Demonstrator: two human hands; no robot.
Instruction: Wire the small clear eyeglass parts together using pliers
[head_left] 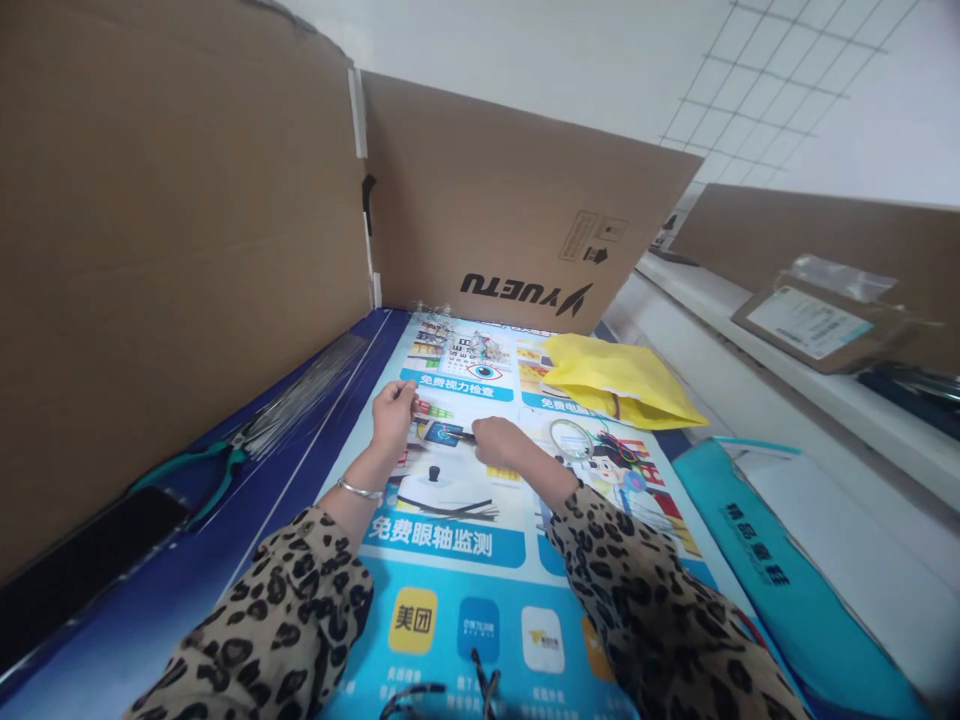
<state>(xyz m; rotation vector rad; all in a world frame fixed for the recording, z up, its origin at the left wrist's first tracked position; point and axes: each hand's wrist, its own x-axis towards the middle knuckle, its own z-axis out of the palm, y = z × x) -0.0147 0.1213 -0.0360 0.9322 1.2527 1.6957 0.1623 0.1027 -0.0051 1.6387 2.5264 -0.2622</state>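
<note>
My left hand (394,418) is closed in a pinch above the printed poster sheet (465,495). Whatever lies between its fingertips is too small to make out. To its right, my right hand (501,443) is wrapped round a thin dark tool (463,435), whose narrow end points left toward my left hand. Most of that tool is hidden in the fist, so its kind is unclear. A round coil (570,440) and several coloured cords (621,450) lie right of my right hand.
Cardboard panels (517,190) stand along the left and back. At left lie a bundle of thin wires (300,395), teal-handled pliers (223,475) and a black object (112,550). A yellow bag (615,375) and a teal packet (757,545) lie right. Black cord ends (484,685) show in front.
</note>
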